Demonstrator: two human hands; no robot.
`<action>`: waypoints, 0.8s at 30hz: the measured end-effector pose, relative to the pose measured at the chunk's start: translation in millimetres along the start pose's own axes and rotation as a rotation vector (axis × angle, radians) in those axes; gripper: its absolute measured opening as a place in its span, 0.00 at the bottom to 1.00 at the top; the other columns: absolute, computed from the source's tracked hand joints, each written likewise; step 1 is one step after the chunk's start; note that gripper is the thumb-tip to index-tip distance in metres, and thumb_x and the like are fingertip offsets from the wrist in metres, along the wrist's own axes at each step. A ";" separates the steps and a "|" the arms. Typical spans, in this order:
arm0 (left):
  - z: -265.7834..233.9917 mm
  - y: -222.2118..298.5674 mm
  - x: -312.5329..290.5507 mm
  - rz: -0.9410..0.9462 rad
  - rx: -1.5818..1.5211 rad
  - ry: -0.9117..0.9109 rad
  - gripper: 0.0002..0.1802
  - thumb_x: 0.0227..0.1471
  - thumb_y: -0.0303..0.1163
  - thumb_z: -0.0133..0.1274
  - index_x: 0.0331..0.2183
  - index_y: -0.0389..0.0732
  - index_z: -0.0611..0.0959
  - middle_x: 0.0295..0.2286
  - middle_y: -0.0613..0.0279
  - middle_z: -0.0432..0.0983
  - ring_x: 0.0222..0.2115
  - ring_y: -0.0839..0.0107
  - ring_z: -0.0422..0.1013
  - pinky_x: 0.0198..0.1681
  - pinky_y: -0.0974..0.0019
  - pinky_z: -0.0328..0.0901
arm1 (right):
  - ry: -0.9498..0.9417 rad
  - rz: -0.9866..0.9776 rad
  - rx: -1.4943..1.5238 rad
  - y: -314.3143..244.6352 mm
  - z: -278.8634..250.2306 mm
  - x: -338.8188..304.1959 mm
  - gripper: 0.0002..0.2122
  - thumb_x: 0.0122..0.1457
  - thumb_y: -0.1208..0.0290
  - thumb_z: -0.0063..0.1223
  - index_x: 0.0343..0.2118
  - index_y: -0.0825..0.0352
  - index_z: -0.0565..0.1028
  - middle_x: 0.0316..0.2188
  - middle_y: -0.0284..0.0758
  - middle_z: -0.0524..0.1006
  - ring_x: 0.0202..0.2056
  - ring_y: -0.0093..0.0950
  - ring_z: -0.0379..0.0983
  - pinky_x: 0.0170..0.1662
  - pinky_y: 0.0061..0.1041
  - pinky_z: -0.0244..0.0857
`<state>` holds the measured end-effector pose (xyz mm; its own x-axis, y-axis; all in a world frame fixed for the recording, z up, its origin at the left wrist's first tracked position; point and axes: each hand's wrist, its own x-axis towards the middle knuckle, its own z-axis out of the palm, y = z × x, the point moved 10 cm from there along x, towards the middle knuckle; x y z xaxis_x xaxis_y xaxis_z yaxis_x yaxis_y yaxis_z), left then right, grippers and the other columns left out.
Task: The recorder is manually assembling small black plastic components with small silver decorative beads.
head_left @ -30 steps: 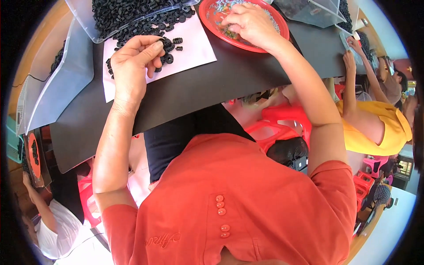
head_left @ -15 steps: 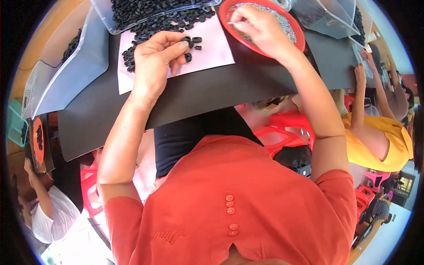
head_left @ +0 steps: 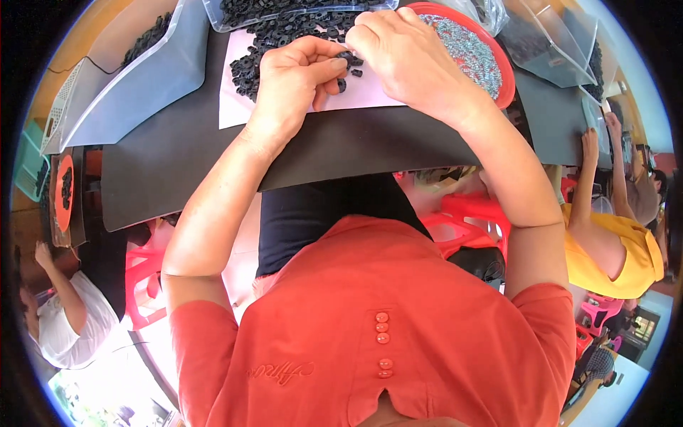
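My left hand point(head_left: 292, 85) is closed over the white sheet, thumb and forefinger pinching a small black plastic part point(head_left: 348, 58). More of these parts show close beside its fingertips; whether they lie on the sheet or are also in the hand I cannot tell. My right hand point(head_left: 405, 57) has its fingertips pinched together against the left hand's fingers. What it holds, if anything, is hidden. Past the hands, a heap of small black parts point(head_left: 249, 71) covers much of the white sheet point(head_left: 370, 97). To the right stands a red dish point(head_left: 507, 78) of small silvery metal pieces, partly behind my right hand.
The black table point(head_left: 341, 146) runs under everything. A clear tub point(head_left: 306, 17) of black parts stands at the far side, a translucent bin point(head_left: 160, 92) at left, clear bins point(head_left: 548, 46) at right. Co-workers in yellow point(head_left: 619, 249) and white point(head_left: 78, 317) sit either side.
My right hand has left the red dish and come across to the left hand's fingertips. The left hand keeps its pinch by the black parts. The whole view has shifted somewhat.
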<state>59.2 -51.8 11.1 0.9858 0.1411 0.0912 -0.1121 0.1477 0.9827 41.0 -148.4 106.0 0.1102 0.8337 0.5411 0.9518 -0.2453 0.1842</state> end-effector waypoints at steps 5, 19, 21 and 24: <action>0.9 -1.2 3.1 0.005 -0.020 -0.020 0.05 0.50 0.21 0.54 0.32 0.31 0.80 0.21 0.62 0.76 0.17 0.80 0.68 0.13 0.78 0.58 | 0.248 0.033 0.134 3.3 0.5 -11.1 0.05 0.48 0.74 0.50 0.29 0.65 0.69 0.28 0.35 0.72 0.34 0.35 0.71 0.34 0.31 0.60; -20.4 -2.4 6.5 0.001 -0.082 0.118 0.07 0.49 0.24 0.56 0.31 0.30 0.79 0.21 0.59 0.76 0.16 0.77 0.68 0.15 0.75 0.58 | 0.020 0.295 0.019 30.4 43.3 -36.9 0.03 0.44 0.71 0.56 0.24 0.61 0.78 0.24 0.34 0.74 0.30 0.35 0.74 0.31 0.35 0.66; -19.3 -4.8 5.4 -0.025 -0.027 0.088 0.09 0.53 0.25 0.54 0.36 0.31 0.78 0.24 0.60 0.76 0.18 0.78 0.69 0.17 0.77 0.59 | -0.056 0.350 0.026 32.9 57.4 -38.4 0.03 0.47 0.71 0.56 0.25 0.62 0.78 0.24 0.34 0.74 0.31 0.35 0.73 0.32 0.35 0.65; -20.8 -3.7 7.0 -0.008 -0.110 0.109 0.07 0.49 0.24 0.56 0.31 0.29 0.79 0.21 0.58 0.76 0.16 0.77 0.68 0.16 0.76 0.58 | -0.130 0.399 0.022 40.3 70.2 -42.9 0.04 0.49 0.69 0.55 0.26 0.64 0.77 0.25 0.34 0.74 0.32 0.36 0.73 0.33 0.35 0.65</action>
<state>63.9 -31.0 4.7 0.9679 0.2442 0.0594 -0.1233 0.2551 0.9590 94.7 -159.3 32.6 0.5054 0.7310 0.4585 0.8329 -0.5522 -0.0377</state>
